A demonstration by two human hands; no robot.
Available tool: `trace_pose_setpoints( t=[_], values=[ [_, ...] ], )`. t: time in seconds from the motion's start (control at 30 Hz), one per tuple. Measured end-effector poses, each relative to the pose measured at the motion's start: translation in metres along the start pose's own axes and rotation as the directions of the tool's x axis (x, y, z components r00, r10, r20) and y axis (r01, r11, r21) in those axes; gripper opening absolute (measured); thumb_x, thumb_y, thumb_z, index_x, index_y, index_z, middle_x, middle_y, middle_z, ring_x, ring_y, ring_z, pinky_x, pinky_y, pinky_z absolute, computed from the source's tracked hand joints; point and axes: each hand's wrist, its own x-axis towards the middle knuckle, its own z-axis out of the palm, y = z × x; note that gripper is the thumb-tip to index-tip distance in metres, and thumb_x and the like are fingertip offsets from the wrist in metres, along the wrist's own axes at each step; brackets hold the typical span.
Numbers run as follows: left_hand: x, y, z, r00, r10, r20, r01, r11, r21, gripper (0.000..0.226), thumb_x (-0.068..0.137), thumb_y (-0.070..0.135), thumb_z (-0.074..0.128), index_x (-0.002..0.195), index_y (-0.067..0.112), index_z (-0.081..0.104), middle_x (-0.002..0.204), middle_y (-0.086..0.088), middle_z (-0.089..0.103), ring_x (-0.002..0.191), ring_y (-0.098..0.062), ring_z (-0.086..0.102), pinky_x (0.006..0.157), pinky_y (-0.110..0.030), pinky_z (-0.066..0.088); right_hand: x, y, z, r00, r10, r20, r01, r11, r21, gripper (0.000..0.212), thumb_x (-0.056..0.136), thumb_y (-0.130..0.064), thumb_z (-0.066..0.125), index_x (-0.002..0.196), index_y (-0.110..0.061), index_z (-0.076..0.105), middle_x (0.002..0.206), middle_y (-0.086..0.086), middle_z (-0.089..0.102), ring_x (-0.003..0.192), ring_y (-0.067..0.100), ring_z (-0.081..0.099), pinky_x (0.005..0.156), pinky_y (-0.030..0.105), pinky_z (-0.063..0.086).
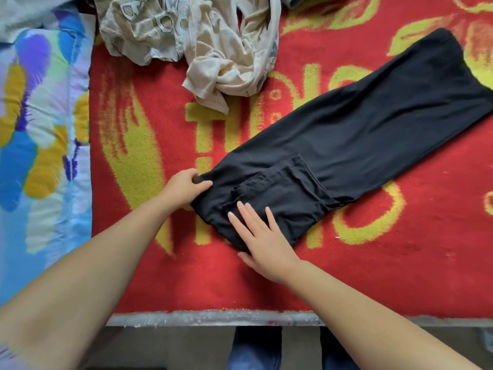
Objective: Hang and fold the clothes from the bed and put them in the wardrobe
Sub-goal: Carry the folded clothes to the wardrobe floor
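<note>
Black trousers point(346, 134) lie flat on the bed's red blanket point(400, 249), long axis running near-left to far-right. Left hand point(184, 186) pinches their near corner; right hand point(262, 241) presses flat, fingers spread.

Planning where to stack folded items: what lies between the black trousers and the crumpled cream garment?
In the head view, only bare red and yellow blanket separates the black trousers from the crumpled cream garment.

Trousers point(346, 145) on blanket point(373, 263)
</note>
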Motion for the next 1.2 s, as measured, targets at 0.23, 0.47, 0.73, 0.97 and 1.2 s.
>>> trace_pose_setpoints(
  t=[0.23,0.47,0.73,0.97,1.2],
  values=[
    [-0.002,0.024,-0.022,0.929,-0.033,0.369,0.202,0.880,-0.431,0.016,0.094,0.025,0.060,0.096,0.011,0.068,0.094,-0.007,0.073,0.071,-0.013,0.068,0.057,-0.020,0.051,-0.015,0.001,0.008,0.955,0.242,0.169,-0.243,0.970,-0.020,0.072,0.099,-0.016,0.040,0.153,-0.024,-0.006,0.161,0.005,-0.012,0.146,0.026,-0.019,0.111,0.057,-0.016],
    [0.016,0.132,-0.036,0.890,-0.011,0.456,0.330,0.706,-0.627,0.015,0.095,0.022,0.056,0.086,0.011,0.063,0.082,-0.004,0.065,0.062,-0.011,0.063,0.056,-0.023,0.053,-0.026,0.041,-0.070,0.745,0.667,0.016,-0.282,0.293,0.913,0.051,0.085,0.006,0.045,0.114,-0.032,0.062,0.089,-0.004,0.069,0.065,-0.003,0.054,0.065,0.012,0.042],
    [0.040,0.262,0.021,0.956,0.066,0.286,0.163,0.691,-0.704,0.034,0.101,0.032,0.040,0.119,0.006,0.051,0.106,-0.014,0.064,0.090,-0.024,0.064,0.088,-0.040,0.053,-0.046,0.155,-0.099,0.262,0.965,-0.036,-0.386,0.139,0.912,0.042,0.091,-0.006,0.056,0.132,-0.012,0.048,0.121,0.003,0.058,0.105,0.017,0.055,0.084,0.009,0.038],
    [0.046,0.175,0.042,0.421,0.829,0.369,-0.839,0.201,0.505,0.088,0.072,0.021,0.047,0.153,0.021,0.012,0.160,-0.006,0.012,0.148,-0.023,0.010,0.119,-0.048,0.008,-0.021,0.086,-0.059,0.764,0.585,-0.272,-0.524,0.808,0.268,0.085,0.089,-0.032,0.062,0.153,-0.007,0.011,0.159,0.019,0.005,0.147,0.036,0.005,0.117,0.051,0.009],
    [0.064,0.165,0.044,0.619,0.578,0.532,-0.638,-0.025,0.770,0.096,0.090,0.015,0.048,0.140,0.030,-0.033,0.158,-0.001,-0.023,0.146,-0.021,-0.017,0.118,-0.049,-0.004,0.004,0.099,-0.041,0.728,0.685,0.029,-0.685,0.727,0.048,0.098,0.093,-0.015,0.053,0.146,-0.029,-0.028,0.158,0.009,-0.023,0.144,0.039,-0.018,0.109,0.067,-0.004]
  ],
)
